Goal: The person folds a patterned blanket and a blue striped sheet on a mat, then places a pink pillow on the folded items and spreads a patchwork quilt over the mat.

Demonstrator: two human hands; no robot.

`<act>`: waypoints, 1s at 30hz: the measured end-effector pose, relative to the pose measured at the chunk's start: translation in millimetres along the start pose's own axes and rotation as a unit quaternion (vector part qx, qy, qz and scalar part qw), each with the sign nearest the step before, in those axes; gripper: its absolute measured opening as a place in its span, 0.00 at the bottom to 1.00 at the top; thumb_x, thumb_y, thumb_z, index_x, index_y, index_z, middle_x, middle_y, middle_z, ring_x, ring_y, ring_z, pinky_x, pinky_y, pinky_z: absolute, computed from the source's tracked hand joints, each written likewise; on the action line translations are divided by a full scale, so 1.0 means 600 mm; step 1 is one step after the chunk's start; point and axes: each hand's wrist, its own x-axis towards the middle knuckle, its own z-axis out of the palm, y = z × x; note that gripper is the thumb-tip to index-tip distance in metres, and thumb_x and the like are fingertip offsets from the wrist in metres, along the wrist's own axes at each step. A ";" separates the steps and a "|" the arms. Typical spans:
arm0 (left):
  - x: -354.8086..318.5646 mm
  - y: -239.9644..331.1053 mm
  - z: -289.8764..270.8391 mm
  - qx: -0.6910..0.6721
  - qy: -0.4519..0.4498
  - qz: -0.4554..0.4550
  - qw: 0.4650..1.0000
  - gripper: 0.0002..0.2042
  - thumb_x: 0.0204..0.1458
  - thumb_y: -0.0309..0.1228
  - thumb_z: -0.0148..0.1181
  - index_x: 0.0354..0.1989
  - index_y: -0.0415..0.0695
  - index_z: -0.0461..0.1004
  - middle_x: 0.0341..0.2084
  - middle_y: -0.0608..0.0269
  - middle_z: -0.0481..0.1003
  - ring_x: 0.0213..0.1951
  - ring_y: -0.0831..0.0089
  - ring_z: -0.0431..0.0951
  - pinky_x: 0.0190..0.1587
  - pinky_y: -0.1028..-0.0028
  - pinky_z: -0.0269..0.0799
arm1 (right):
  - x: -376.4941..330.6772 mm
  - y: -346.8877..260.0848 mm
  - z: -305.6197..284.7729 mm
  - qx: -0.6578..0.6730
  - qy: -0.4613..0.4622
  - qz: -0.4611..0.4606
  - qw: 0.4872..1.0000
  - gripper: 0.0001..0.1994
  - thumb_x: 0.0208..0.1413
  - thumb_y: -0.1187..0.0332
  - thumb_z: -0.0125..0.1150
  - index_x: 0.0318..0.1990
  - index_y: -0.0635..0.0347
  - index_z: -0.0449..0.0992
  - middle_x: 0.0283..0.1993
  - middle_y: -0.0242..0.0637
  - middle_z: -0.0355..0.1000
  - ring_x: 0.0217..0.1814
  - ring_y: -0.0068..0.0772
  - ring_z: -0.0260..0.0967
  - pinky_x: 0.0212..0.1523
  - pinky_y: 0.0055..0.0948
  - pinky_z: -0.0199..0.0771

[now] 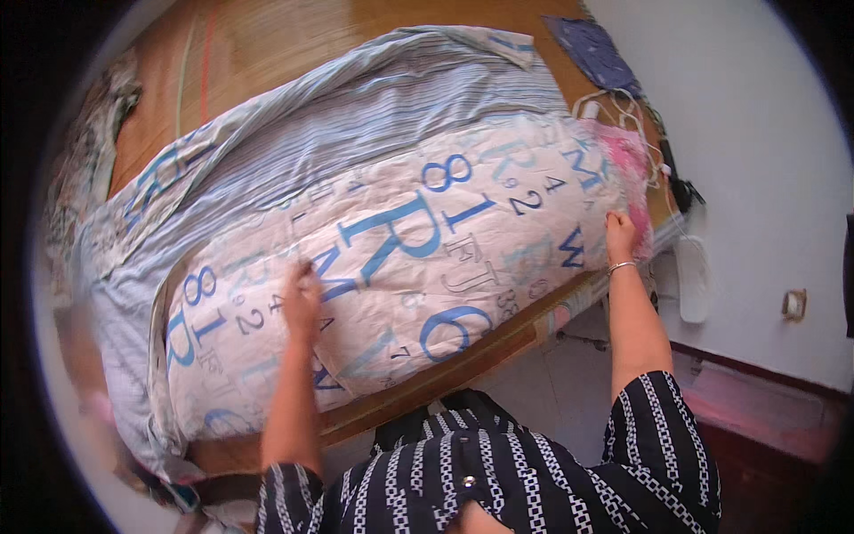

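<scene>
One long blue-lettered quilt [400, 240] stretches across the near side of the bed [267, 53], with rumpled striped cloth [418, 116] right behind it! Over at the right end, the right hand [621, 234] has its grip closed, fingers bunched on the quilt's edge near a pink cloth [630, 153]; and left of centre it's the left hand [304, 292], blurred over the print, fingers curled, whether that grip has any fabric I can't tell.
</scene>
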 end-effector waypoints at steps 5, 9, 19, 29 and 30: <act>-0.234 0.029 0.130 0.152 -0.281 0.280 0.905 0.24 0.35 0.27 0.59 0.46 0.43 0.65 0.50 0.49 0.62 0.53 0.51 0.60 0.54 0.58 0.56 | 0.002 0.097 -0.081 -0.103 0.041 0.129 0.985 0.14 0.51 0.63 0.49 0.40 0.60 0.74 0.42 0.42 0.71 0.45 0.37 0.68 0.45 0.32 0.65; -0.276 0.017 0.155 0.259 -0.254 0.257 0.895 0.29 0.32 0.27 0.60 0.50 0.46 0.62 0.52 0.50 0.59 0.56 0.54 0.56 0.56 0.56 0.51 | 0.033 0.176 -0.091 -0.082 0.025 0.089 0.992 0.17 0.50 0.59 0.48 0.43 0.57 0.73 0.46 0.43 0.69 0.49 0.42 0.65 0.49 0.33 0.62; -0.271 0.006 0.192 0.325 -0.210 0.297 0.873 0.25 0.33 0.21 0.52 0.48 0.43 0.65 0.49 0.53 0.64 0.53 0.56 0.62 0.54 0.62 0.57 | 0.102 0.218 -0.050 -0.081 -0.075 0.029 0.993 0.20 0.51 0.54 0.45 0.45 0.58 0.71 0.46 0.48 0.68 0.50 0.47 0.63 0.50 0.35 0.61; -0.276 0.072 0.171 0.332 -0.231 0.273 0.873 0.24 0.35 0.18 0.49 0.47 0.42 0.66 0.47 0.53 0.67 0.50 0.57 0.65 0.52 0.65 0.60 | 0.116 0.232 -0.088 -0.049 -0.110 -0.045 0.992 0.19 0.50 0.55 0.50 0.32 0.65 0.73 0.32 0.51 0.70 0.33 0.48 0.66 0.37 0.35 0.64; -0.273 0.078 0.159 0.325 -0.225 0.262 0.880 0.24 0.35 0.17 0.49 0.47 0.42 0.66 0.47 0.52 0.67 0.50 0.57 0.66 0.51 0.65 0.61 | 0.124 0.225 -0.096 -0.033 -0.086 -0.062 0.994 0.17 0.50 0.57 0.51 0.31 0.66 0.73 0.30 0.48 0.71 0.30 0.44 0.66 0.35 0.33 0.64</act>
